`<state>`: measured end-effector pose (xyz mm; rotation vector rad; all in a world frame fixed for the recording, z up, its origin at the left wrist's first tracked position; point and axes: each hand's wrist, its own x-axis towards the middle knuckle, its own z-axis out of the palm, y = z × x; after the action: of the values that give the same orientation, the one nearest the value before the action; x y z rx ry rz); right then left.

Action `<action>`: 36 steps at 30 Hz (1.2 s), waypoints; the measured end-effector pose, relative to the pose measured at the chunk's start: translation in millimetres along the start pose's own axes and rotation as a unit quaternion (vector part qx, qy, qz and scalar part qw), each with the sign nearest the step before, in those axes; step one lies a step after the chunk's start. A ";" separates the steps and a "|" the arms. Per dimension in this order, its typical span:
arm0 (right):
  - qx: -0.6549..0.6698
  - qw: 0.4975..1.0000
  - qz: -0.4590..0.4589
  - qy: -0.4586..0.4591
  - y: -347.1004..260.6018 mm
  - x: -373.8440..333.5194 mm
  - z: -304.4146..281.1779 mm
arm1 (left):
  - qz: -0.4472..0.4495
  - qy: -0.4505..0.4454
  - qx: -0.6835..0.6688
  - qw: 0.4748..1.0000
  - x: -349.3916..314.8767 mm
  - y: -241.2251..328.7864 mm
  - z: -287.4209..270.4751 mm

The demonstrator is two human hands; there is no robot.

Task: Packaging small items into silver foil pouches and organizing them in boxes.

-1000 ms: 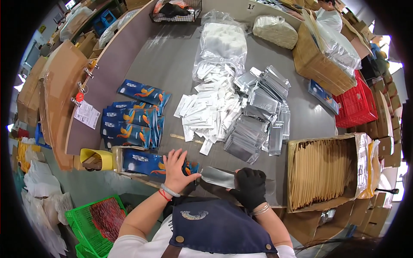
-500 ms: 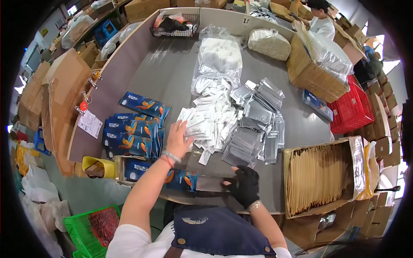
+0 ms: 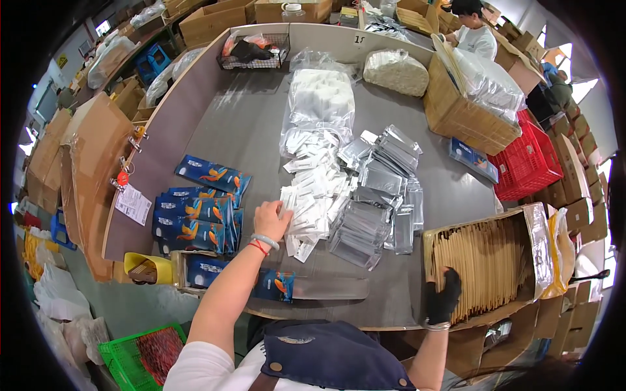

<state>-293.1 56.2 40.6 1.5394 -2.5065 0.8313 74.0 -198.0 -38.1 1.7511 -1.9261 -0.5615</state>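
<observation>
left hand (image 3: pixel 270 220): bare, with wrist bands, at frame centre-left; fingers curled down onto the near edge of the white sachets (image 3: pixel 317 199). Touching them, but whether it has pinched one I cannot tell.
white sachets: loose heap at mid-frame on the grey counter (image 3: pixel 241 127), spilling down-frame from a clear bag of white packets (image 3: pixel 321 104); the heap lies just right of and up-frame from the left grip, its long run going top to bottom.
right hand (image 3: pixel 445 296): black-gloved, lower right of frame; fingers hooked over the near ends of the brown envelopes (image 3: pixel 486 260), grip clenched on their edges.
brown envelopes: stood on edge in an open carton (image 3: pixel 541 251) at right; the row runs left to right, straight up-frame from the glove.
nearer hand: left for the sachets, right for the envelopes; the two are well apart.
silver pouches (image 3: pixel 381 195): fanned stacks between sachets and carton, touching the sachets.
blue pouches (image 3: pixel 195 218): blue with an orange mark, overlapped at centre-left, just left of the left hand; one more lies at the near counter edge under the forearm.
white tag (image 3: pixel 133 203): paper label hanging at the counter's left rim, below a red clip.
red crate (image 3: pixel 525 163): right of frame, beside a lined cardboard box.
green basket (image 3: pixel 140 352): lower left, on the floor.
another person (image 3: pixel 473 32): top right, white top.
</observation>
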 end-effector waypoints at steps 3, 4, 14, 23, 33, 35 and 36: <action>-0.056 0.996 0.031 0.060 58.1 4.5 -16.4 | -0.005 -0.027 -0.010 1.000 7.4 1.9 -0.2; -0.103 0.991 0.052 0.065 79.4 3.2 -22.0 | 0.010 -0.026 -0.013 1.000 8.9 -1.5 0.4; -0.241 0.948 0.202 -0.043 129.4 22.2 -45.6 | 0.206 0.018 -0.116 0.971 -37.7 46.7 -28.1; -0.250 0.945 0.210 -0.015 132.4 21.0 -34.7 | 0.396 -0.117 -0.029 0.910 -64.8 97.7 27.6; -0.115 0.966 0.142 0.180 119.6 4.5 -37.7 | 0.408 -0.132 0.007 0.903 -66.1 98.5 26.1; -0.058 0.975 0.124 0.175 98.6 2.6 -35.8 | 0.405 -0.135 0.012 0.904 -66.0 99.5 26.7; 0.002 0.981 0.104 0.167 85.1 2.1 -33.7 | 0.408 -0.134 0.019 0.903 -66.3 98.7 26.9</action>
<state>-373.1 100.4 35.7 1.0435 -2.4378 1.0245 -16.3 -122.5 -6.1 0.7492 -2.6134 -0.4498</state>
